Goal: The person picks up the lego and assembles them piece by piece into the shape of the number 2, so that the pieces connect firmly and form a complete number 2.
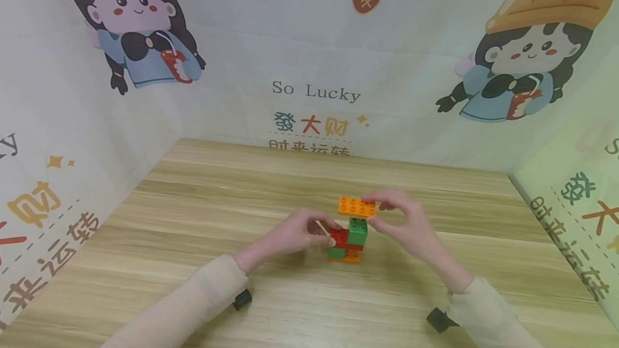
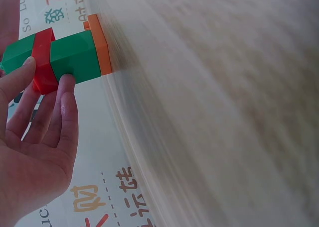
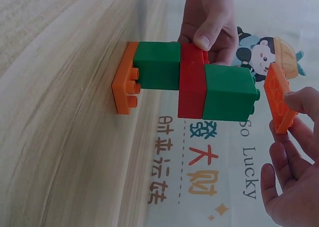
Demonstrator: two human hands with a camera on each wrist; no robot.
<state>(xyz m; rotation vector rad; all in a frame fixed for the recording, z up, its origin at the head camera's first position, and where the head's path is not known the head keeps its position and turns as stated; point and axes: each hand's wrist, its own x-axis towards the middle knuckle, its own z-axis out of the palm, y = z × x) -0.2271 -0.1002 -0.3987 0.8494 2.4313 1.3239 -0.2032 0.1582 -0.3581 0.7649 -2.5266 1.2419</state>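
Observation:
A stack of toy building bricks stands on the table: an orange plate brick (image 3: 123, 82) at the bottom, a green block (image 3: 158, 65) on one side of it, a red plate brick (image 3: 191, 92) across that, and an upper green block (image 3: 229, 93) on the red one's other end. My left hand (image 1: 303, 232) grips the red brick at its left end, a fingertip touching the lower green block (image 2: 75, 57). Between thumb and fingers, my right hand (image 1: 408, 219) pinches a second orange plate brick (image 1: 355, 206), held just above the upper green block, a gap showing between them in the right wrist view.
The wooden table (image 1: 193, 219) spreads around the stack. Printed cloth walls (image 1: 309, 31) stand behind and at both sides. A small dark object (image 1: 243, 299) sits by the left sleeve, another dark piece (image 1: 439, 319) by the right cuff.

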